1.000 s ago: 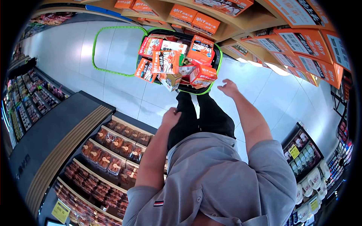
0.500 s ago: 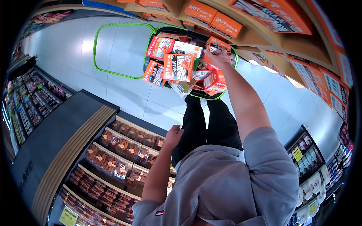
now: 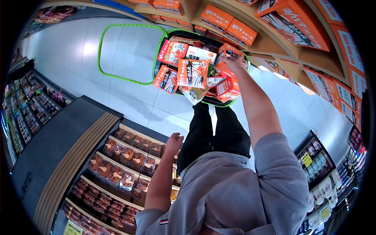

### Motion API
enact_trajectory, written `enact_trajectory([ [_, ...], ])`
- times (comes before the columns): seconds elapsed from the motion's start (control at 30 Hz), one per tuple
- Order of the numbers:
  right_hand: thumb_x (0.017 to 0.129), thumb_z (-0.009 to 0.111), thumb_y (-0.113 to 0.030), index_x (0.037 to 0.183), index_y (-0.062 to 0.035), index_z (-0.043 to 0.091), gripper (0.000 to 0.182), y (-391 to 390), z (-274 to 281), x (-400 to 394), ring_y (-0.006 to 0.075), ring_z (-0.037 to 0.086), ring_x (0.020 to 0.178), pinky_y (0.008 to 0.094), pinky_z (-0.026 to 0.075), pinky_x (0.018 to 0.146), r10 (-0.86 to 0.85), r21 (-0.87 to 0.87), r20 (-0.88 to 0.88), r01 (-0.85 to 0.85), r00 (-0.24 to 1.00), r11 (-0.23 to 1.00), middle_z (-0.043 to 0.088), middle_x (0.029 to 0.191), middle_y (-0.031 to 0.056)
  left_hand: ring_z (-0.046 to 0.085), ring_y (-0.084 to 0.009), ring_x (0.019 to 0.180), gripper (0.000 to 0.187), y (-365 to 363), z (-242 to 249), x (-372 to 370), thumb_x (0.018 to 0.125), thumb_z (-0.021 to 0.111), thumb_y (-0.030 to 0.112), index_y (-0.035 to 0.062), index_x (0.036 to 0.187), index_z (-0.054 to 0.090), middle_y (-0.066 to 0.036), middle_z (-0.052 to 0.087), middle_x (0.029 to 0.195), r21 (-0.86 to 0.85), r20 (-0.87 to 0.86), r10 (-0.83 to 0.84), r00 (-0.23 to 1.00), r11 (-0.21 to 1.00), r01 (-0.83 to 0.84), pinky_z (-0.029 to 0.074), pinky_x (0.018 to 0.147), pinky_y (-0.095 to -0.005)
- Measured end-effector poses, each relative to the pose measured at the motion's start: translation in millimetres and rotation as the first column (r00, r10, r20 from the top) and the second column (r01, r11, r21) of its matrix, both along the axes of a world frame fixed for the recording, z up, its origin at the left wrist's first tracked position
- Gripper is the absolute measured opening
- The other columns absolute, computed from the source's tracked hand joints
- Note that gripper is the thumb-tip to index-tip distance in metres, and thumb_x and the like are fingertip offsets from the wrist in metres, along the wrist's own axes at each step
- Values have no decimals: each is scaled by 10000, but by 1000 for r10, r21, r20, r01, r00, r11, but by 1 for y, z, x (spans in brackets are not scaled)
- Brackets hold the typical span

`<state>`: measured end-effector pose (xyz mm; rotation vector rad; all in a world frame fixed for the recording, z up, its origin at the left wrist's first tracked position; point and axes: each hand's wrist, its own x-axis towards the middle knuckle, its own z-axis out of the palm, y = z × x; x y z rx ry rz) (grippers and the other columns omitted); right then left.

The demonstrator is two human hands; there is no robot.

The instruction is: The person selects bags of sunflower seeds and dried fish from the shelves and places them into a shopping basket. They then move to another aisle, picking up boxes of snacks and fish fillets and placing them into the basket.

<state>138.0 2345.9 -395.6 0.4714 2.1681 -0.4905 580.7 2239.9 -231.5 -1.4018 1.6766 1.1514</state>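
Note:
A black shopping basket with a green rim point(image 3: 247, 64) is in front of my legs, heaped with orange and white snack boxes. At its right end my right hand point(image 3: 234, 64) grips an orange snack box point(image 3: 228, 50); the undersides of the fingers are hidden. Another orange box point(image 3: 229, 89) lies tilted just below that hand. In the middle of the heap, an orange-and-white box point(image 3: 192, 73) rests on top of a white box point(image 3: 200, 54). My left hand point(image 3: 174, 142) hangs beside my thigh with loosely bent fingers, apart from anything.
The basket's green handle point(image 3: 98, 51) is folded out to the left over the tiled floor. Wooden shelves point(image 3: 270, 49) with orange boxes point(image 3: 216, 17) rise close behind and right of the basket. Packaged food in clear trays point(image 3: 127, 154) fills a display at lower left.
The basket and shelves sit slightly farther right and lower in view. My right hand stays on the orange snack box. My left hand has shifted slightly left, away from my thigh.

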Motion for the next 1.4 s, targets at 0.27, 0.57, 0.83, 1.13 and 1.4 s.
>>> enact_trajectory([
  [0.27,512,754,-690,1471,-129,201,1242,-4,47,0,332,386,1290,363,339,1069,1,3,-31,-1,1000,1000,333,1419,243,646,-311,952,467,8,-10,-12,833,647,330,-4,1150,572,-186,665,1020,27,-61,-75,995,997,77,502,833,-378],
  [0.57,561,795,-572,1405,-55,294,1110,36,141,29,265,589,1059,383,470,925,-28,-331,-215,-46,976,942,621,1075,168,636,-242,942,439,9,29,-93,867,637,307,-11,1160,563,-179,659,1010,162,-338,36,940,987,20,482,843,-322],
  [0.83,542,812,-505,1395,-4,306,1111,103,277,129,417,394,1243,456,358,1040,215,-433,-485,-446,848,783,396,1302,283,564,-163,1012,579,22,119,-214,908,612,240,24,1359,319,-68,573,1125,576,-586,477,655,814,-77,464,840,-291],
  [1.13,599,800,-517,1436,-79,267,1084,181,364,127,491,270,1305,499,280,1070,243,-449,-733,-720,636,529,258,1396,353,525,-187,1072,657,96,200,-242,839,688,118,-27,1354,308,-160,485,1216,421,-746,389,541,905,-70,458,897,-305],
  [1.4,592,810,-485,1435,-85,266,1080,315,370,69,508,287,1279,511,289,1059,239,-474,-786,-804,571,360,217,1402,348,536,-165,1048,575,240,218,-274,832,662,69,-50,1308,361,-134,500,1206,149,-886,174,430,985,-92,453,906,-289],
])
